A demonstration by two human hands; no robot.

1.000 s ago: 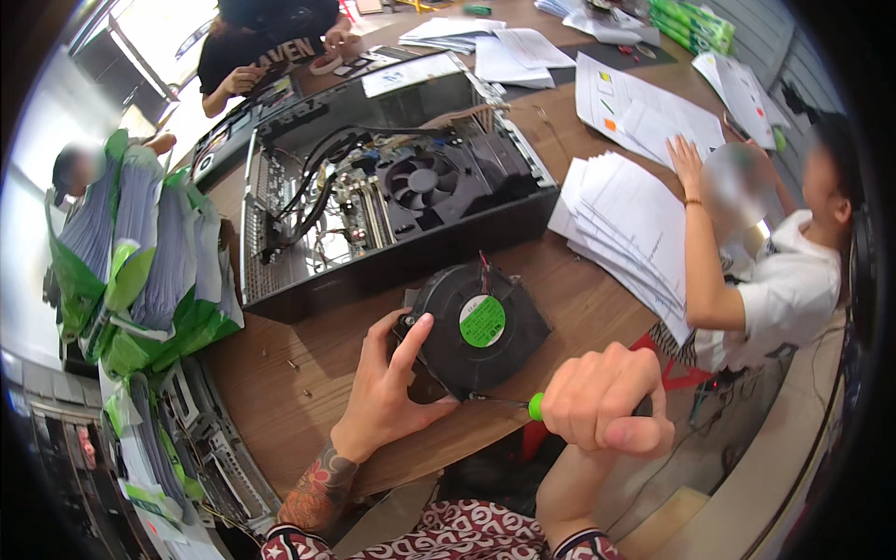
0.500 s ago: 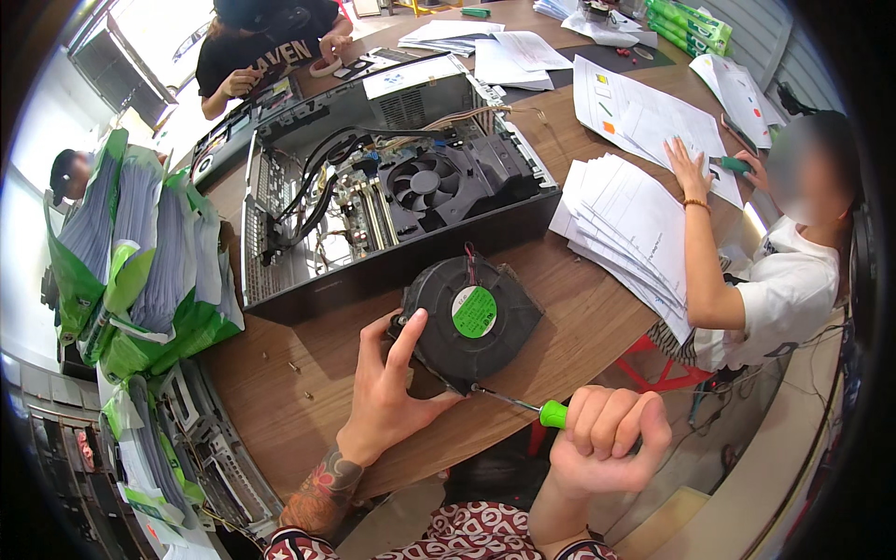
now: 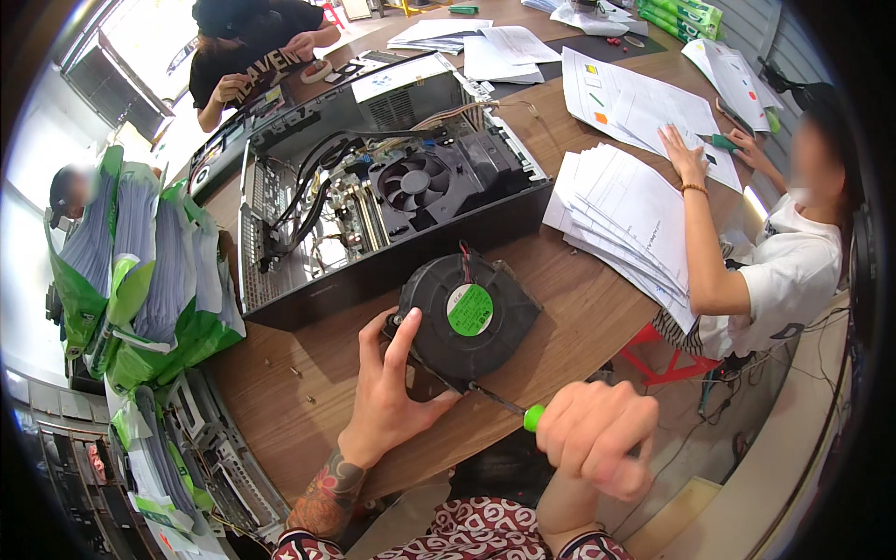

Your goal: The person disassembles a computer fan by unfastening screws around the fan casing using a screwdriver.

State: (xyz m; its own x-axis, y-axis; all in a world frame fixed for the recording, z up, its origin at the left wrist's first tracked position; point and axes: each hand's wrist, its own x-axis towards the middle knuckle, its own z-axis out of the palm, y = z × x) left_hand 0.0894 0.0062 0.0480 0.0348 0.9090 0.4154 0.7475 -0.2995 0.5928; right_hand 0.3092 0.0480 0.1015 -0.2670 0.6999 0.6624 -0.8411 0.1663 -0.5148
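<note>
A black blower fan (image 3: pixel 439 336) with a round green label lies on the wooden table near its front edge. My left hand (image 3: pixel 387 401) grips the fan's left side, thumb and fingers against its casing and lower corner. In my right hand (image 3: pixel 597 439), closed around the handle, is a screwdriver (image 3: pixel 534 418) with a green handle; its metal tip meets the fan's lower corner. A few small screws (image 3: pixel 296 371) lie on the table to the left. Just beyond the fan, an opened desktop computer case (image 3: pixel 373 265) holds cables, boards and another fan.
Green-wrapped paper bundles (image 3: pixel 154 271) crowd the left edge. Metal parts (image 3: pixel 219 434) sit lower left. A co-worker (image 3: pixel 775 280) at right handles papers (image 3: pixel 616 219); a second person (image 3: pixel 243 51) works across the table; a third (image 3: pixel 70 191) is partly hidden at left. A red stool (image 3: pixel 653 364) is below.
My right hand and the screwdriver have turned back and forth at the fan's corner. The fan and my left hand have shifted slightly left in the picture.
</note>
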